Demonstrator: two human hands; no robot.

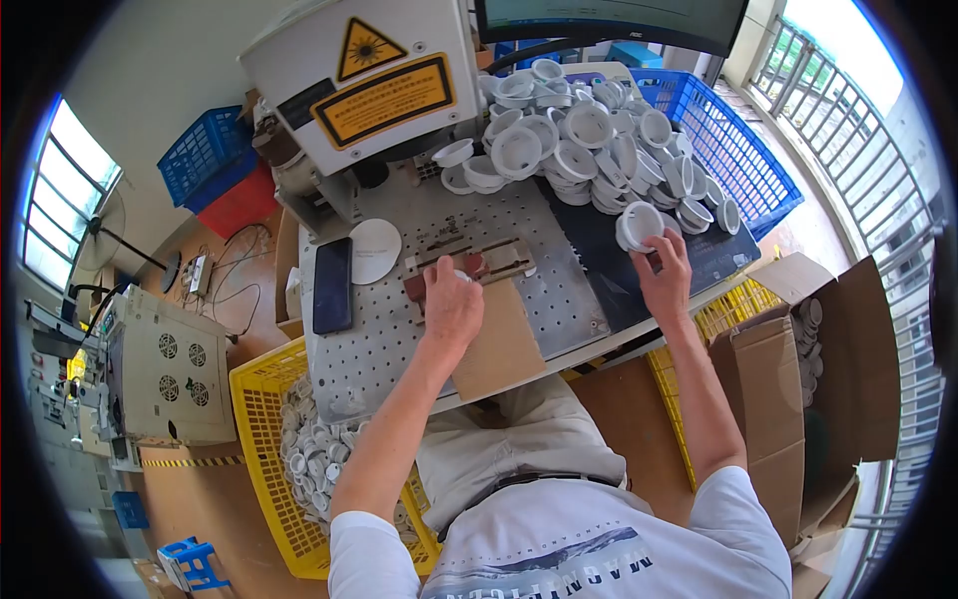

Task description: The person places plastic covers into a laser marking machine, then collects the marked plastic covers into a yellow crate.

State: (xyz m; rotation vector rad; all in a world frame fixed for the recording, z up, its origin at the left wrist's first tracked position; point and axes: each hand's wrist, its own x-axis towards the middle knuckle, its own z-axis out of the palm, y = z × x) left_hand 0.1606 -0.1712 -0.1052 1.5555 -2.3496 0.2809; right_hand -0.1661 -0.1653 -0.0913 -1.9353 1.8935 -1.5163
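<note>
My left hand (454,304) is closed at a small fixture (499,262) with reddish-brown blocks, on the perforated metal plate (374,349). Its fingers hide most of what they hold. A piece of brown cardboard (504,344) lies just below the fixture. Over the dark mat at the right, my right hand (664,275) grips the edge of a round white cup-shaped part (640,226). Behind it rises a heap of similar white parts (589,125).
A phone (332,286) and a white disc (375,252) lie left of the fixture. Behind stands a machine with a warning label (384,100). Blue basket (768,175) at right, yellow basket (261,449) of parts at lower left, cardboard box (763,399) at lower right.
</note>
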